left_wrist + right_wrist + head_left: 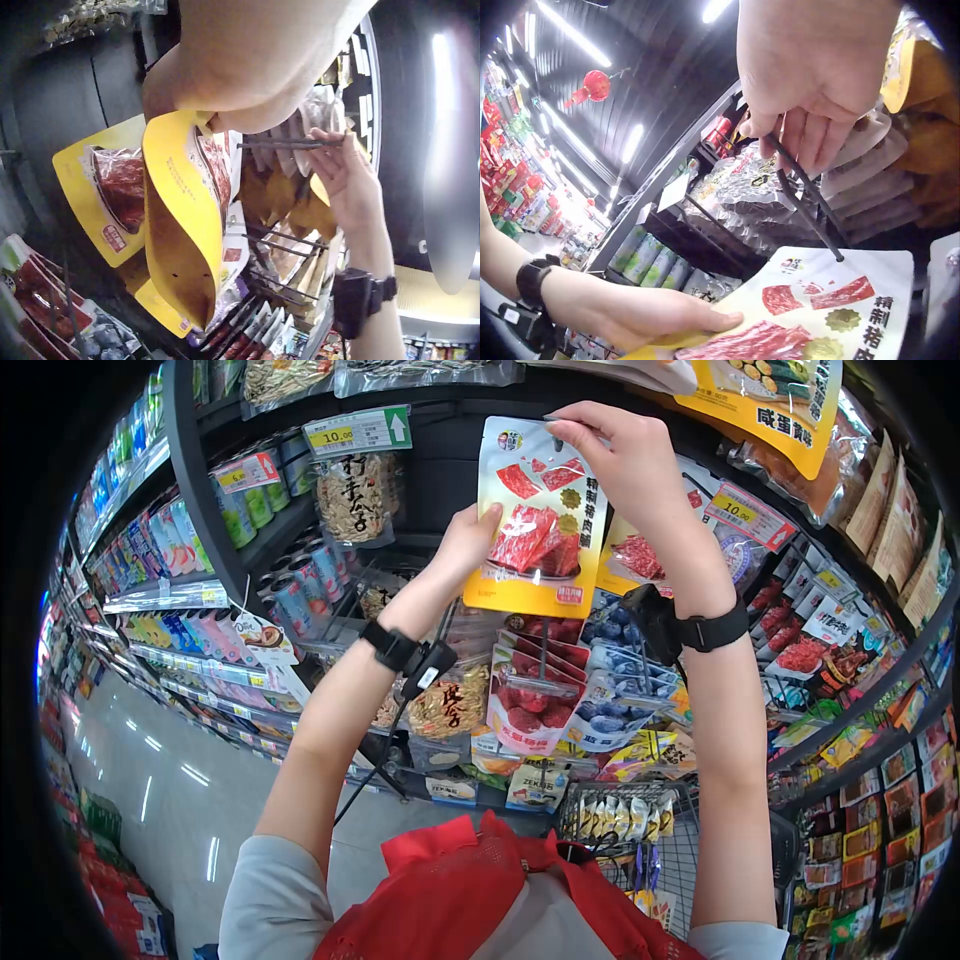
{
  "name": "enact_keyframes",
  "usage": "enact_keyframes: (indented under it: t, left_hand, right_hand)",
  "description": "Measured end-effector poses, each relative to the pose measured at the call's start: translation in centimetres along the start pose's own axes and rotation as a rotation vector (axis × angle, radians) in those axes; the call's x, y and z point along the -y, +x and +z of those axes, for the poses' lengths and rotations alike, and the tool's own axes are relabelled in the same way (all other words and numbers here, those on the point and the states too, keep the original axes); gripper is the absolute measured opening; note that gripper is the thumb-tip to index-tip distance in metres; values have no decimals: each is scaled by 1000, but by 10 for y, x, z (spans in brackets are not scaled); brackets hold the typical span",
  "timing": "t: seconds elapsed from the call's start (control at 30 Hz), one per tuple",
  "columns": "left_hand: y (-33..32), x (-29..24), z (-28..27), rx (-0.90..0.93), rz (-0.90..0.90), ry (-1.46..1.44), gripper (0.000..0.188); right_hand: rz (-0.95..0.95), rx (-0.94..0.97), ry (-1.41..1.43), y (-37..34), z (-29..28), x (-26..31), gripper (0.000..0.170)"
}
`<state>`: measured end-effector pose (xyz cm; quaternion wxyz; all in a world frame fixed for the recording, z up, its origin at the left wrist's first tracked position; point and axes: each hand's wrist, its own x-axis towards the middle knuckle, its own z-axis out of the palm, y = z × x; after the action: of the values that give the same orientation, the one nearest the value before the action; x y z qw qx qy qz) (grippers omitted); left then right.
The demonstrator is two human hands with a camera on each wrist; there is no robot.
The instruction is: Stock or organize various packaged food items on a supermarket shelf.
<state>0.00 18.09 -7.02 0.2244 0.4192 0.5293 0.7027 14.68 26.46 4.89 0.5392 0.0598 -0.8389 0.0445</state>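
Note:
My left hand [468, 545] pinches a white-and-yellow pouch of dried pork slices [530, 545] by its left edge, thumb on the front. The pouch hangs upright, and its top hole is on a black display hook [810, 199] in the right wrist view. My right hand [635, 460] is above the pouch; its thumb and fingers grip the hook's front end, as the left wrist view also shows. Behind the held pouch, another yellow pouch of the same kind [112, 195] hangs to the side. Most of the left fingers are hidden behind the pouch.
Bags of dried strawberries [535, 700] and blueberries [610, 710] hang below. A dried-food bag [358, 495] hangs to the left under a price tag [358, 430]. Drink cans line the left shelves. A wire shopping basket [680, 830] with packets stands near my body.

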Motion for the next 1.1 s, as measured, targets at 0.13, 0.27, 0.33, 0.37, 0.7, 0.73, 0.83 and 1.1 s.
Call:
enact_keyframes:
  t: [0.13,0.27,0.33,0.37,0.7,0.73,0.83,1.1]
  left_hand:
    - [28,15,3,4,-66,-9,32]
    - [50,38,2,-64,-34,60,34]
    - [54,38,4,-76,-40,82,33]
    - [55,39,4,-93,-47,105,33]
    - [15,51,23,-304,334,500,52]
    - [3,49,29,-235,463,507,53]
    - [-28,43,49,-40,633,542,55]
    - [-76,86,92,438,512,366,42]
  right_hand:
    - [67,49,15,0,-4,4,18]
    - [6,-15,-10,-2,1,-1,17]
    - [-47,-56,-59,-2,3,-2,17]
    - [-45,-55,-62,-3,4,-2,17]
    - [-56,-306,-82,-10,27,-7,15]
    - [-55,-364,-94,-11,30,-7,15]
    - [-27,-352,-105,-16,31,6,25]
    - [76,-255,-308,-127,5,6,29]
